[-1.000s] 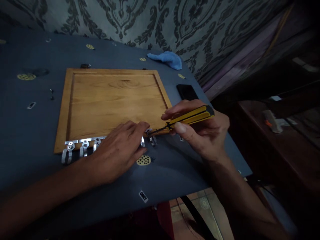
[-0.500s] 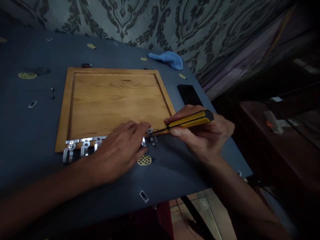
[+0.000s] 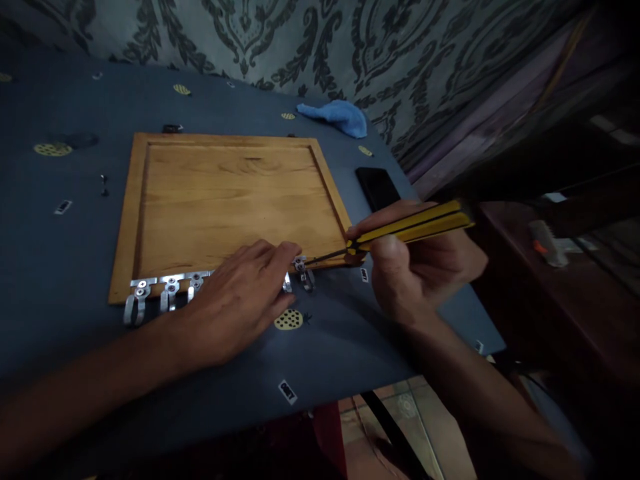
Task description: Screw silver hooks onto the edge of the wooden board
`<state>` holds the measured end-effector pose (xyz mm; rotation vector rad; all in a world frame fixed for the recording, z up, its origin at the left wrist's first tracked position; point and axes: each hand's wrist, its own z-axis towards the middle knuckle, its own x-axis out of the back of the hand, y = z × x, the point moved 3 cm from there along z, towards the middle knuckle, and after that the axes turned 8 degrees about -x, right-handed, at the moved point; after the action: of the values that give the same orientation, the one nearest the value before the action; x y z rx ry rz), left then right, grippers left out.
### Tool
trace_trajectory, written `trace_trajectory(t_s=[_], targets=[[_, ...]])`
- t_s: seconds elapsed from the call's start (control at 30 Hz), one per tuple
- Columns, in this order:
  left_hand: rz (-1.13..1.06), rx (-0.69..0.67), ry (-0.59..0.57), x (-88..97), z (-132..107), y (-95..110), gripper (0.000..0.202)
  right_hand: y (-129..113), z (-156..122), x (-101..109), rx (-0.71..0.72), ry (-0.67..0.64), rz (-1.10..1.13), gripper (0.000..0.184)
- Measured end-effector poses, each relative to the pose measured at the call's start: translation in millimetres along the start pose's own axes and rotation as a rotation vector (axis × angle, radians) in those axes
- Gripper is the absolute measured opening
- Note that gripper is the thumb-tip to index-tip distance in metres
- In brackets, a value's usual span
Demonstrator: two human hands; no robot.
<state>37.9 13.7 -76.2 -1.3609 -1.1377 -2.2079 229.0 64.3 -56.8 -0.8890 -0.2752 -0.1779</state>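
Observation:
A wooden board (image 3: 230, 200) with a raised rim lies on a blue patterned tablecloth (image 3: 65, 267). Along its near edge runs a metal hook rail (image 3: 170, 290) with several silver hooks. My left hand (image 3: 240, 300) lies flat over the rail's right part, fingers stretched out and pressing on it. My right hand (image 3: 420, 267) is closed round a yellow and black screwdriver (image 3: 410, 228), held nearly level. Its dark tip (image 3: 313, 260) points at the rightmost hook (image 3: 304, 273) near the board's front right corner.
A black phone (image 3: 377, 188) lies right of the board. A blue cloth (image 3: 337, 117) sits at the back by the patterned wall. Small dark screws or bits (image 3: 103, 183) lie left of the board. The table's right edge drops to a tiled floor; dark furniture (image 3: 560, 267) stands to the right.
My right hand and the screwdriver have drawn back to the right, so more of the shaft shows and the tip sits a little off the hook. My left hand has stayed put.

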Motion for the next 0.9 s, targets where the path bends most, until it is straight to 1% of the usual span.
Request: trace_trajectory(t_s=[0.07, 0.1, 0.27, 0.33, 0.47, 0.57, 0.67, 0.8, 0.9], targets=[[-0.006, 0.005, -0.009, 0.1, 0.7, 0.3, 0.035, -5.6, 0.2, -2.8, 0.106, 0.042, -0.033, 0.011], [-0.010, 0.004, -0.011, 0.2, 0.9, 0.4, 0.036, -7.0, 0.1, -3.8, 0.130, 0.059, -0.034, 0.010], [-0.023, -0.001, -0.005, -0.2, 0.1, -0.1, 0.036, -4.5, -1.0, -6.2, 0.055, 0.015, -0.049, 0.013], [-0.023, -0.006, -0.002, -0.8, -0.2, -0.7, 0.035, -3.8, -1.2, -6.1, 0.047, -0.012, -0.057, 0.014], [-0.009, -0.017, 0.006, -1.7, -1.0, -1.8, 0.036, -5.3, 0.4, -5.6, 0.054, -0.059, -0.050, 0.007], [-0.005, -0.015, 0.012, -2.1, -1.8, -2.1, 0.036, -9.0, 3.7, -4.7, 0.046, -0.127, -0.033, 0.004], [-0.015, -0.017, 0.012, -2.1, -1.8, -1.7, 0.036, -12.6, 7.5, -3.1, -0.038, -0.219, 0.024, 0.004], [-0.019, -0.019, 0.010, -1.5, -1.4, -0.8, 0.035, -15.8, 9.4, -1.4, -0.212, -0.347, 0.151, 0.015], [-0.021, -0.015, 0.008, -1.3, -1.7, -0.8, 0.036, -16.8, 8.8, -0.1, -0.249, -0.375, 0.179, 0.015]])
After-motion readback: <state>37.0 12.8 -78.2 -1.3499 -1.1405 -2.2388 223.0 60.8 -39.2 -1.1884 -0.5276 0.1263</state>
